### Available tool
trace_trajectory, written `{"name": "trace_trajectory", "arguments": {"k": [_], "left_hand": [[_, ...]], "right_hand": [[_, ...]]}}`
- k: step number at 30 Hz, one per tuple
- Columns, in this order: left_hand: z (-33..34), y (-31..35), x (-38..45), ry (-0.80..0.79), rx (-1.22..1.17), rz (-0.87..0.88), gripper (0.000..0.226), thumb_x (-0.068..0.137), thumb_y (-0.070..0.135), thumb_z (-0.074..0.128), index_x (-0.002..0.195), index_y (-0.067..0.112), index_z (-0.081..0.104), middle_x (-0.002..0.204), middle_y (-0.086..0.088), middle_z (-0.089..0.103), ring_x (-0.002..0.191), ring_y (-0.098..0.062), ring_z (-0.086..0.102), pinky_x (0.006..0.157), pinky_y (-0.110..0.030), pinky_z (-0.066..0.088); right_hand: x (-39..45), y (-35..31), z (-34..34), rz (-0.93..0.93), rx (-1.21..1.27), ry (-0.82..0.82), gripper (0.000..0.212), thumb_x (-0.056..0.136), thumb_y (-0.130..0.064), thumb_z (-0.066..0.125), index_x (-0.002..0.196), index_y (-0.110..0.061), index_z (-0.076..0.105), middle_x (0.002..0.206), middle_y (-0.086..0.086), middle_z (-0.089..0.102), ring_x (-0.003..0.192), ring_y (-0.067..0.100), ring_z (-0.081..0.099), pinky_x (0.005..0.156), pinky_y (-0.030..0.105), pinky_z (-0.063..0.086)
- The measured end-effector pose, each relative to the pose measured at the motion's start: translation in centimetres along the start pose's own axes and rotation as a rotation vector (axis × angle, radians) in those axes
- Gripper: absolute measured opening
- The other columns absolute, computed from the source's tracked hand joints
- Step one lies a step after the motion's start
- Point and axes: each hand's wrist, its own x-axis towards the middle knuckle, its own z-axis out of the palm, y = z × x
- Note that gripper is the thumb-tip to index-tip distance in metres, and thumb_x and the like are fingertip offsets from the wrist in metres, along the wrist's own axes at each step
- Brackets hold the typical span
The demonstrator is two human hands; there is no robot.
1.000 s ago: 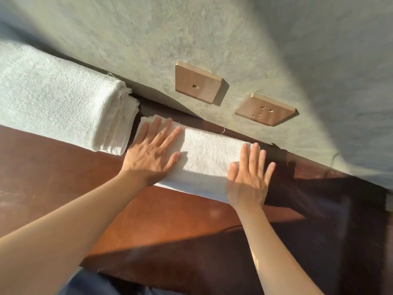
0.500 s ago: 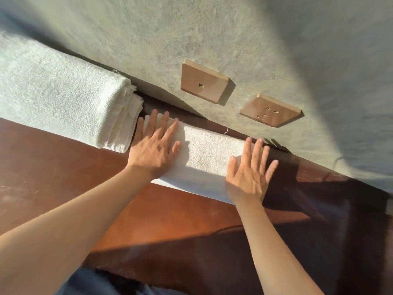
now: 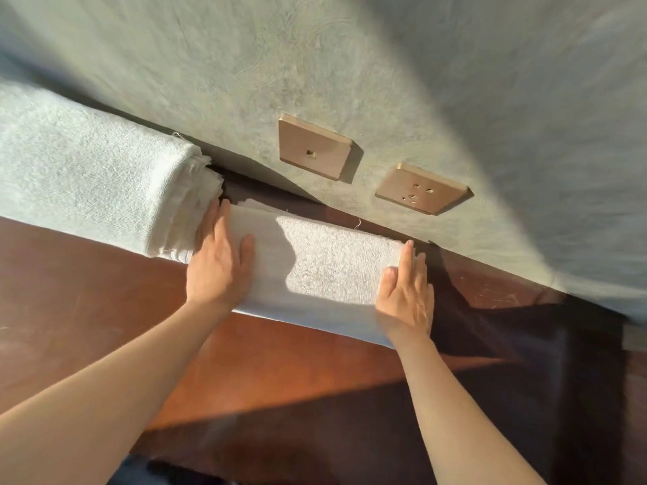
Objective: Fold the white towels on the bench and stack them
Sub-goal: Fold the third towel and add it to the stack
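We see a folded white towel (image 3: 315, 271) lying flat on the reddish-brown bench (image 3: 87, 281), close to the bench's far edge where it meets the wall (image 3: 350, 57). Sunlight falls on the middle of the towel, while its left part sits in shadow.

At the towel's nine o'clock end, our left hand (image 3: 218, 260) stands against its short edge, fingers straight and together, thumb resting on the top surface; the hand is flat and relaxed, not clenched, pressing rather than grasping. At the three o'clock end, our right hand (image 3: 406, 295) mirrors it, fingers straight and pointing toward twelve o'clock along the towel's short edge, thumb lying on the cloth. Neither hand curls round the fabric, so the towel is bracketed between two flat palms.

Just beyond the left hand, at about ten o'clock from the towel, lies a stack of folded white towels (image 3: 94, 180), thicker and taller, its layered edges facing the left hand's fingertips and touching or nearly touching them.

On the wall at twelve to one o'clock from the towel we see two tan square wall plates (image 3: 313, 145), the right one (image 3: 420, 189) with small holes. Shadow covers the bench toward four o'clock.
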Motion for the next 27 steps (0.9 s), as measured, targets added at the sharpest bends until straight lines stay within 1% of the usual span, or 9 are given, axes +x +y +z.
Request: {"name": "trace_trajectory", "arguments": {"k": [2, 4, 9, 11, 14, 18, 21, 24, 27], "left_hand": [[-0.1, -0.2, -1.1, 0.008, -0.019, -0.081, 0.062, 0.1, 0.049, 0.043, 0.152, 0.019, 0.028, 0.133, -0.02, 0.058, 0.113, -0.044, 0.059, 0.084, -0.05, 0.048], [-0.3, -0.1, -1.6, 0.023, -0.076, -0.142, 0.058, 0.098, 0.053, 0.043, 0.138, 0.012, 0.045, 0.116, -0.019, 0.064, 0.107, -0.042, 0.061, 0.081, -0.046, 0.048], [-1.6, 0.2, -1.9, -0.114, -0.194, -0.381, 0.066, 0.093, 0.062, 0.056, 0.128, 0.007, 0.053, 0.122, -0.012, 0.062, 0.113, -0.036, 0.059, 0.095, -0.044, 0.048], [-2.4, 0.6, -2.3, -0.2, -0.344, -0.511, 0.063, 0.085, 0.069, 0.063, 0.106, 0.01, 0.063, 0.101, -0.004, 0.068, 0.096, -0.028, 0.065, 0.079, -0.036, 0.051], [-4.3, 0.9, -3.6, -0.349, -0.511, -0.528, 0.067, 0.069, 0.076, 0.074, 0.074, 0.009, 0.075, 0.069, 0.0, 0.075, 0.068, -0.021, 0.074, 0.063, -0.027, 0.056], [-7.4, 0.2, -6.6, -0.427, -0.598, -0.381, 0.061, 0.055, 0.079, 0.081, 0.081, 0.023, 0.081, 0.08, 0.001, 0.079, 0.074, -0.016, 0.077, 0.08, -0.035, 0.062], [-10.7, -0.5, -8.0, -0.414, -0.6, -0.304, 0.063, 0.049, 0.083, 0.077, 0.085, 0.031, 0.079, 0.082, 0.002, 0.079, 0.076, -0.015, 0.077, 0.084, -0.039, 0.062], [-14.7, -1.8, -8.2, -0.379, -0.565, -0.28, 0.078, 0.047, 0.085, 0.075, 0.088, 0.018, 0.078, 0.08, 0.0, 0.079, 0.076, -0.018, 0.077, 0.084, -0.043, 0.062], [-19.4, -3.7, -7.1, -0.343, -0.565, -0.254, 0.088, 0.049, 0.082, 0.077, 0.094, 0.006, 0.077, 0.085, -0.014, 0.078, 0.082, -0.033, 0.076, 0.084, -0.051, 0.061]], "right_hand": [[-0.1, -0.3, -0.1, 0.037, 0.08, 0.027, 0.062, 0.107, -0.043, 0.017, 0.161, -0.029, -0.009, 0.168, 0.013, 0.014, 0.155, 0.027, 0.013, 0.123, 0.055, 0.015], [0.2, -0.2, -0.4, 0.101, 0.129, -0.01, 0.065, 0.106, -0.045, 0.023, 0.162, -0.024, -0.004, 0.166, 0.014, 0.016, 0.152, 0.033, 0.018, 0.122, 0.057, 0.015], [-1.0, -1.3, -0.8, 0.208, 0.313, 0.043, 0.073, 0.105, -0.043, 0.038, 0.16, -0.004, 0.012, 0.165, 0.017, 0.023, 0.15, 0.032, 0.026, 0.121, 0.043, 0.022], [-1.5, -1.7, -1.4, 0.248, 0.336, 0.054, 0.071, 0.104, -0.044, 0.04, 0.159, -0.004, 0.019, 0.162, 0.017, 0.029, 0.148, 0.033, 0.031, 0.118, 0.043, 0.026], [-2.1, -1.1, -2.2, 0.353, 0.38, 0.009, 0.068, 0.102, -0.047, 0.044, 0.151, -0.001, 0.034, 0.15, 0.021, 0.045, 0.134, 0.04, 0.047, 0.106, 0.046, 0.039], [-4.9, -0.2, -3.1, 0.492, 0.533, -0.112, 0.056, 0.104, -0.046, 0.043, 0.12, 0.004, 0.06, 0.125, 0.029, 0.062, 0.108, 0.041, 0.061, 0.088, 0.042, 0.044], [-8.3, -0.3, -3.4, 0.557, 0.679, -0.248, 0.066, 0.103, -0.051, 0.044, 0.139, 0.004, 0.052, 0.133, 0.023, 0.059, 0.119, 0.038, 0.058, 0.099, 0.042, 0.045], [-11.1, -2.4, -3.1, 0.565, 0.866, -0.314, 0.069, 0.103, -0.053, 0.046, 0.148, 0.0, 0.042, 0.142, 0.018, 0.055, 0.127, 0.034, 0.056, 0.109, 0.047, 0.044], [-12.3, -7.1, -3.7, 0.493, 0.902, -0.27, 0.066, 0.104, -0.052, 0.042, 0.148, -0.003, 0.043, 0.148, 0.015, 0.052, 0.132, 0.031, 0.052, 0.109, 0.04, 0.042]]}}
